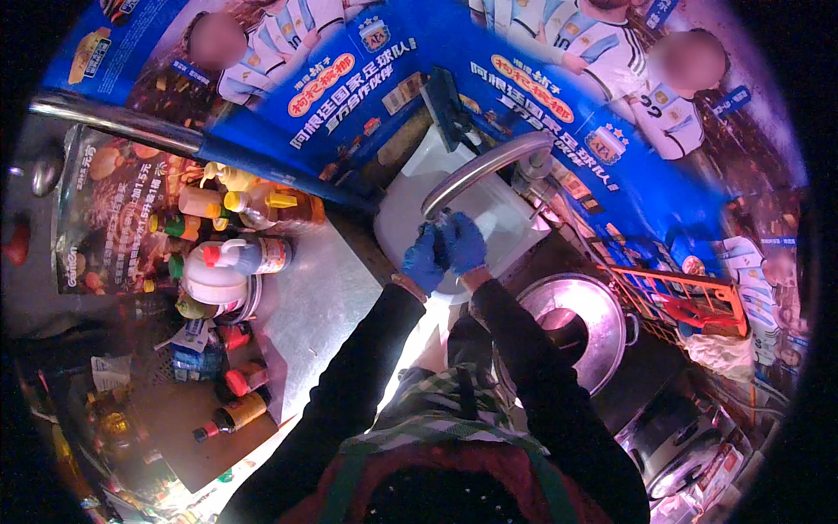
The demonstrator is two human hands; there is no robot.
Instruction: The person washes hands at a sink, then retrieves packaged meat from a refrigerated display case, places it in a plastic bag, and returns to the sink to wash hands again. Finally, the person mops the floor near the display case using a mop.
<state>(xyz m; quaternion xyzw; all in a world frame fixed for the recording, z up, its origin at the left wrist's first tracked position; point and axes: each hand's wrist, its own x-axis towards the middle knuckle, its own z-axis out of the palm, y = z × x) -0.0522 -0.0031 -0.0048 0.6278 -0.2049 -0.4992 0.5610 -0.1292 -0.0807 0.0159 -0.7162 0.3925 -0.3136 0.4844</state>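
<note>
Both hands wear blue gloves and are close together over a white sink basin (409,196), beneath the outlet of a curved metal faucet (488,171). My left hand (424,261) is bent, its fingers turned towards the other hand. My right hand (466,243) lies against it on the right, fingers curled. A dark patch shows between the gloves; whether it is a held thing or shadow is unclear. The fingertips are largely hidden, and the water flow cannot be made out.
Left of the sink, a metal counter (321,288) bears several sauce bottles, including a jug with a red cap (262,255). A large metal pot (605,327) stands at right, near an orange wire basket (707,291). Blue printed posters (419,39) line the walls behind the sink.
</note>
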